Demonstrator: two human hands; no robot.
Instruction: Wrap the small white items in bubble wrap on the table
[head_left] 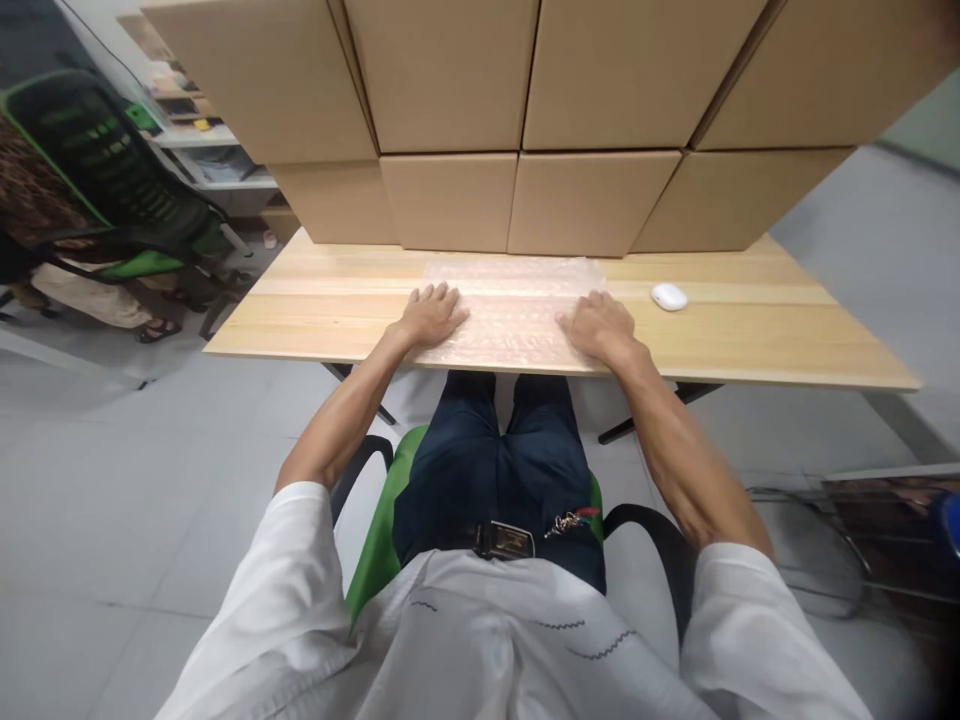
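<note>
A clear sheet of bubble wrap (510, 315) lies flat on the wooden table (750, 335) in front of me. My left hand (433, 315) rests on the sheet's left side, palm down, with its fingers stretched out and apart. At the right edge of the wrap is my right hand (600, 325); its fingers are curled in and closed on the sheet there, the thumb pointing inward. Both hands cover parts of the sheet's side edges. To the right of my right hand, a small white rounded case (669, 296) lies on the tabletop.
Cardboard boxes (450, 200) stand stacked in two rows along the table's back edge, just behind the wrap. A green and black office chair (97, 170) with a seated person is at the left, near a white shelf (199, 140). The table's front edge runs close to my lap.
</note>
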